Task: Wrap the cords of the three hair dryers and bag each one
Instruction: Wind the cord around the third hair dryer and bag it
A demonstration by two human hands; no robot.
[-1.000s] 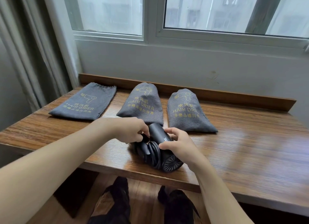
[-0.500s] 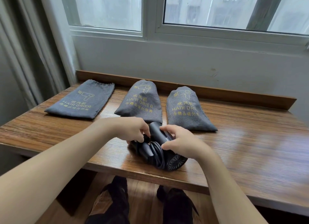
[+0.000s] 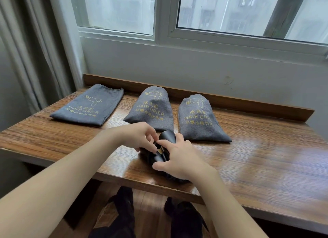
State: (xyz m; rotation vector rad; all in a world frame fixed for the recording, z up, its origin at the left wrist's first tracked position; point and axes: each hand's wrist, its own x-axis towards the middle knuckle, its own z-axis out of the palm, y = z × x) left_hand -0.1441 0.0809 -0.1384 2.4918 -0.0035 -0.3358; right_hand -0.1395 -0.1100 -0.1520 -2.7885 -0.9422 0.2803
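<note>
A black hair dryer point(image 3: 167, 137) lies near the table's front edge with its cord coiled around it. My left hand point(image 3: 137, 136) pinches the plug end of the cord at the top of the coil. My right hand point(image 3: 179, 159) lies over the dryer, fingers curled round its body and the wound cord, hiding most of it. Three grey drawstring bags printed "HAIR DRIER" lie behind. The left bag point(image 3: 88, 106) is flat. The middle bag point(image 3: 151, 108) and the right bag point(image 3: 198, 118) bulge.
The wooden table point(image 3: 257, 163) has a raised back lip point(image 3: 248, 102) against the wall under a window. A curtain point(image 3: 26, 51) hangs at the left. My shoes point(image 3: 124, 207) stand on the floor below the front edge.
My right hand has slid further over the dryer and now covers its rear grille. My left hand's fingers have shifted onto the plug end. The camera has tilted slightly.
</note>
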